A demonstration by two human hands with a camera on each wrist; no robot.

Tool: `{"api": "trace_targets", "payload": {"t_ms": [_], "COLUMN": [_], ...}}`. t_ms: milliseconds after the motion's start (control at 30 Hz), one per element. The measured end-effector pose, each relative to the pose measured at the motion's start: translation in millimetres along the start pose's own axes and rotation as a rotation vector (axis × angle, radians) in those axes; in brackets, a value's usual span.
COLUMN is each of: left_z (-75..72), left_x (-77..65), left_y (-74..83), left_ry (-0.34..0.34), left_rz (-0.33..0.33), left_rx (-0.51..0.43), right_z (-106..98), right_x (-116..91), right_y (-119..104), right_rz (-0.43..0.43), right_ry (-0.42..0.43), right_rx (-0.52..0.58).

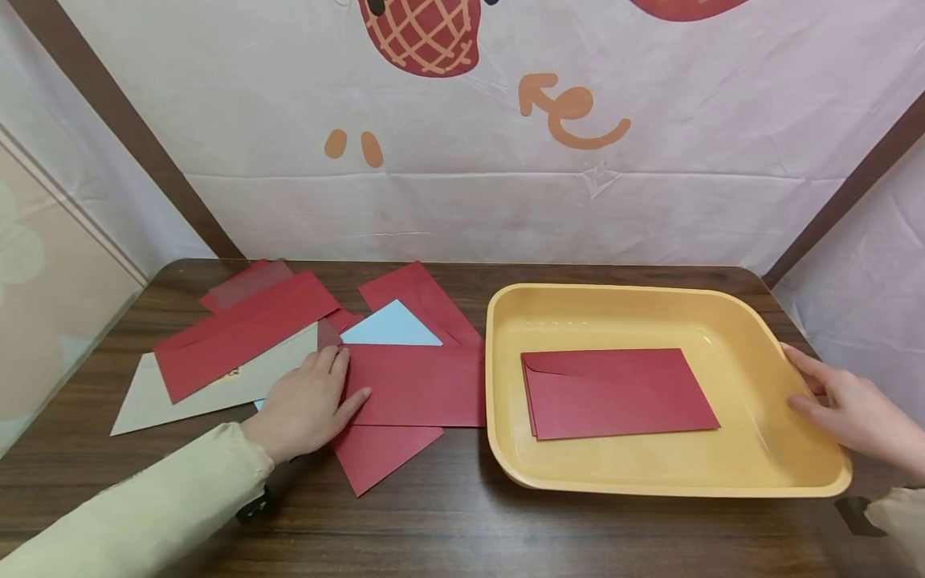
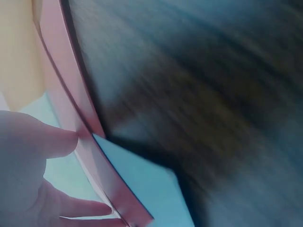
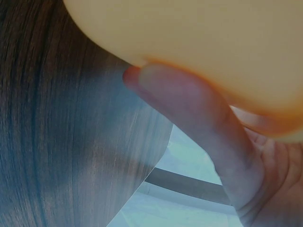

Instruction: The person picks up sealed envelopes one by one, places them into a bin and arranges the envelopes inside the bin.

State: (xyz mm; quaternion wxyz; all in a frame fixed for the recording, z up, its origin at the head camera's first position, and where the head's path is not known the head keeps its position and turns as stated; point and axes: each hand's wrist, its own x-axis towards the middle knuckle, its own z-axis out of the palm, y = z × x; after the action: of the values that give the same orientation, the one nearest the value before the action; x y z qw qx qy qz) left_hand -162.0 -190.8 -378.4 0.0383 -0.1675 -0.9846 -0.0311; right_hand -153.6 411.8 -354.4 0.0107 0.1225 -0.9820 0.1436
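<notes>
My left hand (image 1: 303, 405) grips the left end of a red envelope (image 1: 419, 385), thumb on its face and fingertips at the edge. More envelopes lie beneath and around it, including a light blue one (image 1: 393, 325). In the left wrist view the thumb (image 2: 61, 142) touches the envelope, beside a pale blue corner (image 2: 147, 179). On the right, my right hand (image 1: 845, 405) holds the right rim of a yellow tray (image 1: 780, 474). Its thumb (image 3: 189, 104) crosses the rim in the right wrist view. Inside the tray lie stacked red envelopes (image 1: 621, 393), the upper slightly offset.
Left of my hand, another red envelope (image 1: 246, 333) overlaps a cream envelope (image 1: 137, 401) with a small gold mark. A further red envelope (image 1: 422, 297) lies behind, beside the tray. The wooden table (image 1: 433, 530) ends at a printed cloth backdrop (image 1: 506, 209).
</notes>
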Motion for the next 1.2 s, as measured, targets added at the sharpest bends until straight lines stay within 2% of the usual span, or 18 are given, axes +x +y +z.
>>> {"api": "trace_targets", "payload": {"t_ms": [167,333,467,567,633,900,1200], "left_z": [-2.4,-3.0,-2.1,-2.1,-2.7,-9.0,-9.9], "left_x": [-2.0,-0.9,1.1,3.8,6.7,15.2,17.5], "left_y": [-5.8,-7.1,-4.8,-3.1,-2.3,0.1,-3.2], "left_ry": [-0.026,-0.029,0.007,0.039,0.038,-0.072,-0.147], "left_rz": [-0.041,-0.116,-0.159,-0.167,-0.179,-0.298,-0.385], "left_rx": [-0.003,-0.069,-0.110,-0.128,-0.151,-0.248,-0.310], "right_z": [0,-1,-1,-1,-1,-2,-1], "right_x": [0,0,1,0,0,0,0], "right_y": [0,-2,-3,-3,-3,-4,-3], "right_rz": [0.007,0.021,0.025,0.030,0.031,0.039,0.033], "right_ry": [-0.005,-0.010,-0.010,-0.013,-0.013,-0.021,-0.012], "right_rx": [0.011,0.011,0.000,0.000,0.002,0.016,0.003]}}
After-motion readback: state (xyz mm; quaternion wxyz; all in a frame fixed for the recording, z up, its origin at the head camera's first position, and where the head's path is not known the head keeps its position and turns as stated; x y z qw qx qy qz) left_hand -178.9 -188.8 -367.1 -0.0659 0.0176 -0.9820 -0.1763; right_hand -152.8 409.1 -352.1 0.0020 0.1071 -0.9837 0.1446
